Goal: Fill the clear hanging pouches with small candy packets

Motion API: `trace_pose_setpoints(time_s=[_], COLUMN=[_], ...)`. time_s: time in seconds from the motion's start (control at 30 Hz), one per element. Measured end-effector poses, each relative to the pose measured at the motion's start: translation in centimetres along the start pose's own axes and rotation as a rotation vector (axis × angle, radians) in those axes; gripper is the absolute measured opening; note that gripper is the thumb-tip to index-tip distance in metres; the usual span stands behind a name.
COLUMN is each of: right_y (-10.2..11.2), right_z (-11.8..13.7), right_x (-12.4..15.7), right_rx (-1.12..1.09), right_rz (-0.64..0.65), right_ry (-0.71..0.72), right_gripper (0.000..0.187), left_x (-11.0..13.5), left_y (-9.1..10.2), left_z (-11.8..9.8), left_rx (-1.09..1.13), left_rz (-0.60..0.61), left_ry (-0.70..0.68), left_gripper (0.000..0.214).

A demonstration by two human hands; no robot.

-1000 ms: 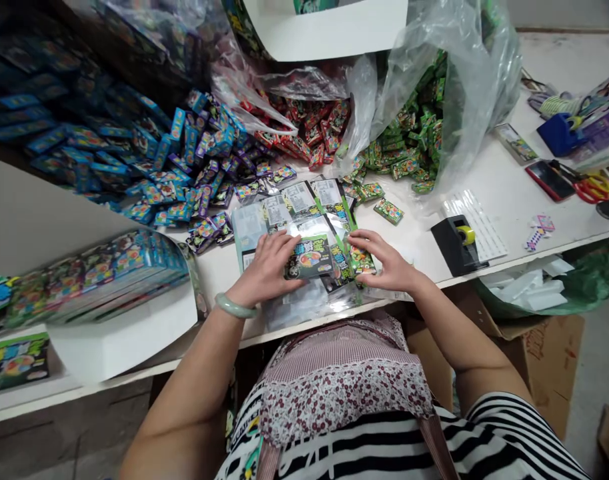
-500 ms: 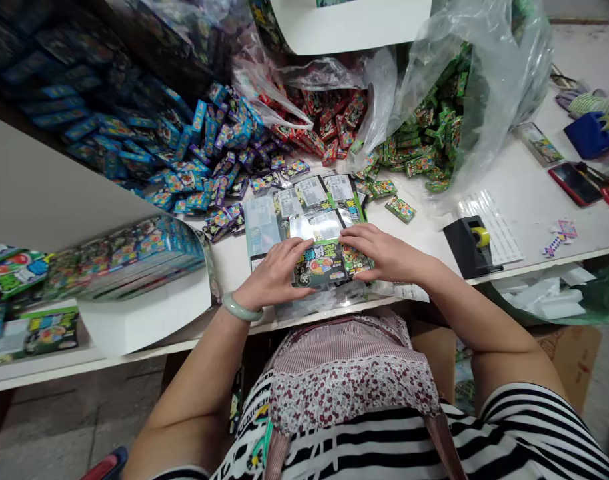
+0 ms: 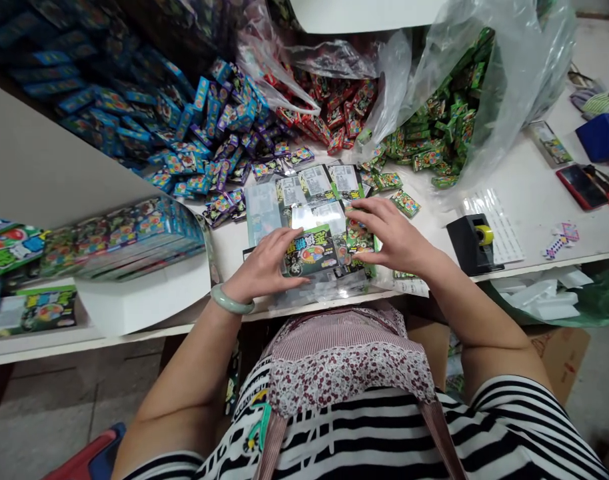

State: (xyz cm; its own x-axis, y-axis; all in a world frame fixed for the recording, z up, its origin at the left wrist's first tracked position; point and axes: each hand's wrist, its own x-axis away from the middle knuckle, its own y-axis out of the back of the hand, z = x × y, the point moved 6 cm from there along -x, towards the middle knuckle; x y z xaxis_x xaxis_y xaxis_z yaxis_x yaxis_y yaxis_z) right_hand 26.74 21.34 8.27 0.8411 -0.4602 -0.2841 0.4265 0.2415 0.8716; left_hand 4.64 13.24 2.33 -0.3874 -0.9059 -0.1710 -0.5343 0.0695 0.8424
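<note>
In front of me, a black-and-green printed packet (image 3: 312, 252) lies slightly tilted over a layer of flat clear-and-black packs. My left hand (image 3: 267, 267), with a pale bangle at its wrist, has its fingers and thumb around the packet's left end. Fingers spread apart, my right hand (image 3: 392, 233) hovers at the right side, over small green packets (image 3: 359, 237) partly covered by its fingers. Whether its fingertips touch them, I cannot tell. Behind lie black packs with white printed panels (image 3: 314, 181) and a clear sleeve (image 3: 262, 207).
Heaps of small blue boxes (image 3: 134, 140), purple ones (image 3: 227, 160), red ones (image 3: 352, 110) and green ones (image 3: 429, 143) line the back. A plastic bag (image 3: 504, 113), tape dispenser (image 3: 472, 243) and phone (image 3: 582, 187) are on the right. Stacked printed cards (image 3: 129, 233) stand left.
The black-and-green packet has shifted left and turned slightly, with my left hand moving along. My right hand has drawn away from it, its fingers now wider apart. The view has shifted slightly.
</note>
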Motion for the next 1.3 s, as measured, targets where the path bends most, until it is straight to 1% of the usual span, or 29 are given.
trace_pose_setpoints(time_s=[0.17,0.27,0.4,0.5,0.6,0.8,0.9,0.97,1.07,1.17,1.3], right_y=[-2.1,-2.8,-2.9,-2.9,-3.0,-2.8,-2.6,-2.7,-2.9,-3.3,-4.0], right_z=[0.7,0.8,0.9,0.8,0.8,0.8,0.7,0.7,0.8,1.1,1.4], right_x=[0.4,0.9,1.4,1.6,1.7,1.6,1.5,1.6,1.6,1.7,1.7], right_rx=[0.003,-0.005,0.003,0.038,0.061,0.037,0.04,0.036,0.013,-0.036,-0.128], right_rz=[0.135,0.164,0.138,0.123,0.127,0.099,0.059,0.069,0.102,0.126,0.108], right_ry=[0.038,0.058,0.038,-0.005,-0.006,0.007,-0.014,-0.011,0.019,0.03,0.02], right_gripper=[0.072,0.074,0.074,0.073,0.073,0.075,0.075,0.074,0.075,0.076,0.087], left_x=[-0.1,0.1,0.2,0.2,0.2,0.0,-0.1,0.0,0.0,0.1,0.1], left_y=[-0.5,-0.6,-0.6,-0.7,-0.8,-0.6,-0.5,-0.5,-0.6,-1.0,-1.4], left_z=[-0.4,-0.5,-0.9,-1.4,-1.6,-1.0,-0.9,-1.0,-1.1,-1.4,-1.6], left_rx=[-0.04,-0.066,-0.053,-0.046,-0.065,-0.074,-0.056,-0.06,-0.082,-0.072,-0.03], left_rz=[0.011,-0.01,-0.02,0.007,0.021,-0.02,-0.037,-0.047,-0.04,-0.028,-0.035], left_ry=[0.021,0.037,0.03,-0.012,-0.04,0.028,0.038,0.044,0.048,0.02,-0.012], left_gripper=[0.092,0.093,0.09,0.086,0.085,0.089,0.09,0.092,0.09,0.088,0.089])
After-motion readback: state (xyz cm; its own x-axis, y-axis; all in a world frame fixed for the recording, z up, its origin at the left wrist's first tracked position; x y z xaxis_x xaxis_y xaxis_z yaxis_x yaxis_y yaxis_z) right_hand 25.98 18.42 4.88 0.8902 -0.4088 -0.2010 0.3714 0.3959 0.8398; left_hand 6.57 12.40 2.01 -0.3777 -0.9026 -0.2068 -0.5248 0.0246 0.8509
